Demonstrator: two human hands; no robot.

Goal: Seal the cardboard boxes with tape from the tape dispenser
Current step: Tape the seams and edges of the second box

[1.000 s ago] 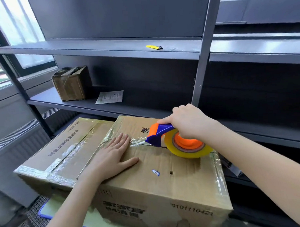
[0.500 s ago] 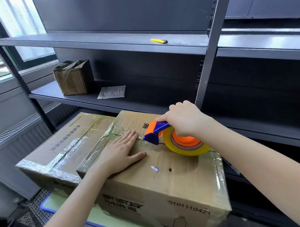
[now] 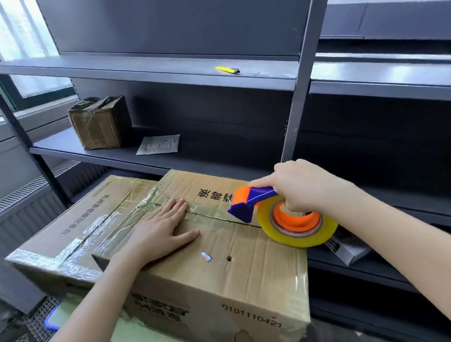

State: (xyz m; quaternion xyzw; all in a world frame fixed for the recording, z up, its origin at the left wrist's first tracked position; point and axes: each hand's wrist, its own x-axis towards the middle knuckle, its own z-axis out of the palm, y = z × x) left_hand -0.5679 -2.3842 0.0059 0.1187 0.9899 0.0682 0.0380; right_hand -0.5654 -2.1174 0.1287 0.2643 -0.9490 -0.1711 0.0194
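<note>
A large cardboard box (image 3: 248, 272) lies in front of me, its top seam running left to right. My left hand (image 3: 160, 229) presses flat on the seam's left part, over clear tape. My right hand (image 3: 299, 186) grips the blue and orange tape dispenser (image 3: 248, 203) with its yellowish tape roll (image 3: 298, 232) at the seam's right end, the blade end pointing left. A stretch of tape runs along the seam between the dispenser and my left hand. A second, taped cardboard box (image 3: 75, 227) sits against the first on its left.
Dark metal shelving stands behind the boxes. A small taped box (image 3: 100, 122) and a paper slip (image 3: 158, 145) lie on the middle shelf; a yellow utility knife (image 3: 227, 70) lies on the upper shelf. A blue-edged tray (image 3: 53, 322) sits under the boxes.
My right hand has drawn the dispenser to the right along the seam, laying out more tape. My left hand stays pressed on the seam's left part.
</note>
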